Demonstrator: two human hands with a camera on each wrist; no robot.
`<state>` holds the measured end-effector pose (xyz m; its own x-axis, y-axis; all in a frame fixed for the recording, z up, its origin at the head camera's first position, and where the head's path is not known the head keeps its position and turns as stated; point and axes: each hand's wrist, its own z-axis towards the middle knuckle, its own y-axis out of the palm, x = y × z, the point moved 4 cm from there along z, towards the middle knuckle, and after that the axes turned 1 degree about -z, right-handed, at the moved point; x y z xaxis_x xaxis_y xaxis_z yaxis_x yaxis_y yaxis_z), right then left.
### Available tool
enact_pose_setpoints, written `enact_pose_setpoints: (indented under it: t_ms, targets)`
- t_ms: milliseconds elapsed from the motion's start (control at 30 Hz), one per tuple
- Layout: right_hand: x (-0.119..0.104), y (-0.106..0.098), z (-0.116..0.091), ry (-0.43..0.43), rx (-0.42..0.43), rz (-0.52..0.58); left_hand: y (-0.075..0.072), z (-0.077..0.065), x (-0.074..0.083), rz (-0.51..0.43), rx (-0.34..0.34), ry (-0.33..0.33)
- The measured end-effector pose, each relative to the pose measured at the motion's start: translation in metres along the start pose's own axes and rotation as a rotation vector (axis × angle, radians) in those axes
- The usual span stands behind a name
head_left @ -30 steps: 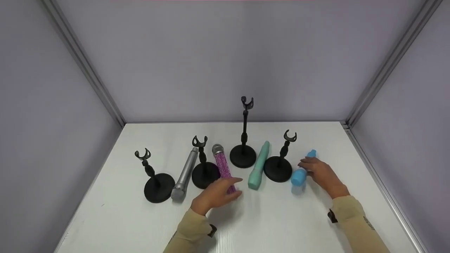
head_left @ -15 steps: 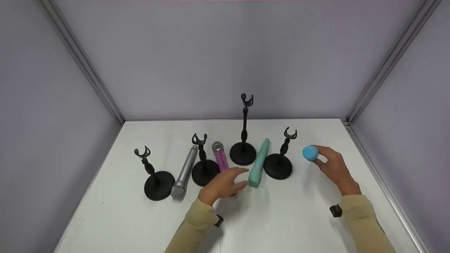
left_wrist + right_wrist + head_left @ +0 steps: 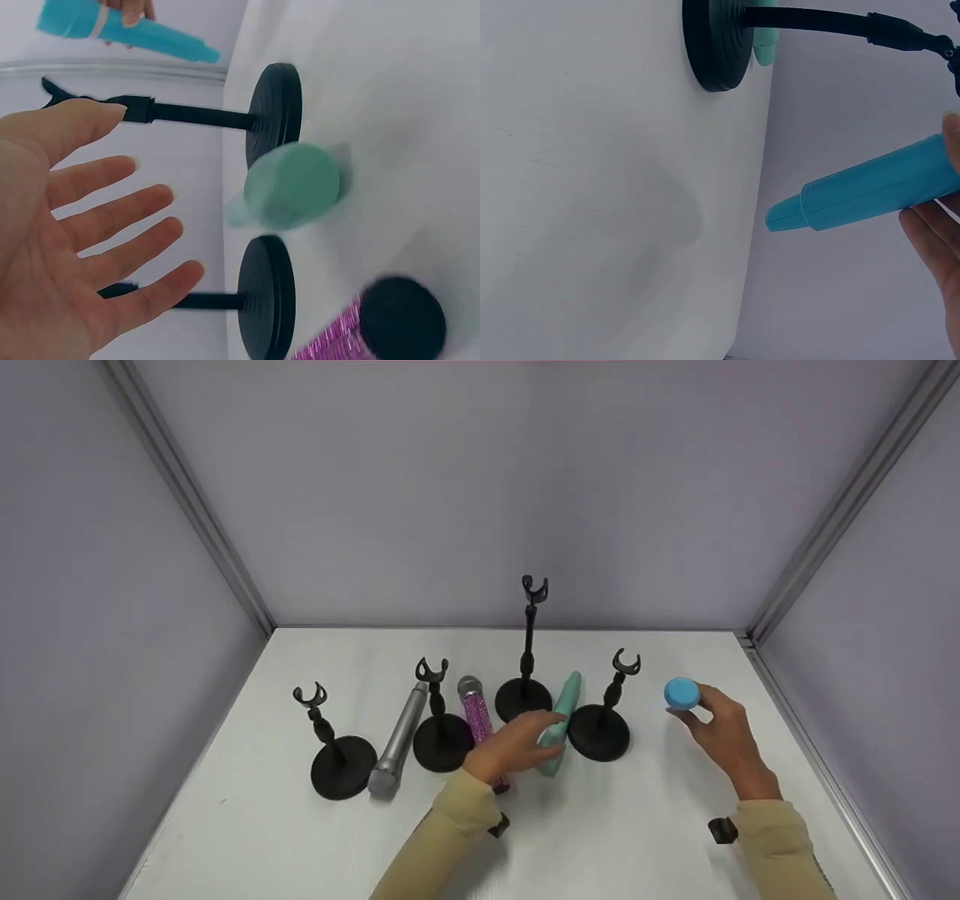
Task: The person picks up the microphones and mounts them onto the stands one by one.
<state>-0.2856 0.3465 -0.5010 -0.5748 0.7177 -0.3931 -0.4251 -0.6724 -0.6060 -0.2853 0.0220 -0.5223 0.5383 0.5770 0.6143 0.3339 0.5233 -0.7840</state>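
The right hand (image 3: 724,735) held the blue mic (image 3: 682,694) in the air, above the right part of the tabletop (image 3: 615,840). Its grip was narrow around the body, the thumb on one side and the fingers on the other; the thin end of this mic pointed down, apart from the tabletop. The grip of the left hand (image 3: 517,742) was wide, with the fingers spread, and it hung near the green mic (image 3: 569,697) with a gap. The green mic lay between the tall stand (image 3: 529,649) and the right stand (image 3: 598,733). The pink mic (image 3: 478,716), partly hidden behind the left hand in the head view, lay beside the middle stand (image 3: 443,742). The silver mic (image 3: 400,739) lay between this middle stand and the left stand (image 3: 343,769), its head towards the person.
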Motion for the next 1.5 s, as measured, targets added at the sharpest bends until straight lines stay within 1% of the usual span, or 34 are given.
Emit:
enact_pose_setpoints:
  t_ms: [100, 267, 367, 433, 533, 667, 767, 833, 967, 1067, 1167, 1233, 1367, 1500]
  targets:
    - [0.0, -0.009, 0.0, 0.015, 0.023, -0.002, 0.005, 0.018, 0.009, 0.009, 0.0, 0.038]
    - [-0.006, -0.022, 0.0, 0.0, 0.093, 0.013, 0.011, 0.043, 0.019, 0.068, -0.008, 0.063]
    - [-0.009, -0.025, 0.001, -0.017, 0.122, 0.027, 0.014, 0.053, 0.019, 0.088, -0.023, 0.05]
    - [-0.011, -0.024, 0.002, -0.017, 0.126, 0.036, 0.017, 0.058, 0.018, 0.089, -0.028, 0.037]
    - [-0.012, -0.022, 0.002, -0.016, 0.121, 0.042, 0.021, 0.064, 0.017, 0.056, -0.033, 0.016]
    - [-0.01, -0.023, -0.001, -0.029, 0.141, 0.032, 0.028, 0.075, 0.021, 0.007, -0.05, -0.021]
    - [-0.01, -0.025, -0.003, -0.039, 0.154, 0.028, 0.032, 0.083, 0.023, 0.014, -0.055, -0.059]
    - [-0.009, -0.025, -0.003, -0.03, 0.148, 0.027, 0.033, 0.089, 0.022, 0.024, -0.054, -0.078]
    - [-0.013, -0.026, 0.002, -0.016, 0.126, 0.04, 0.033, 0.095, 0.018, 0.027, -0.053, -0.097]
    - [-0.015, -0.024, 0.008, -0.018, 0.111, 0.044, 0.032, 0.099, 0.012, -0.008, -0.041, -0.117]
    - [-0.016, -0.023, 0.013, -0.022, 0.11, 0.048, 0.032, 0.102, 0.007, -0.048, -0.015, -0.129]
    - [-0.018, -0.023, 0.013, -0.034, 0.121, 0.053, 0.034, 0.103, 0.006, -0.063, -0.003, -0.125]
    - [-0.022, -0.027, 0.009, -0.05, 0.142, 0.056, 0.043, 0.103, 0.008, -0.038, -0.021, -0.111]
    - [-0.025, -0.035, 0.008, -0.052, 0.16, 0.046, 0.048, 0.106, 0.012, -0.018, -0.039, -0.113]
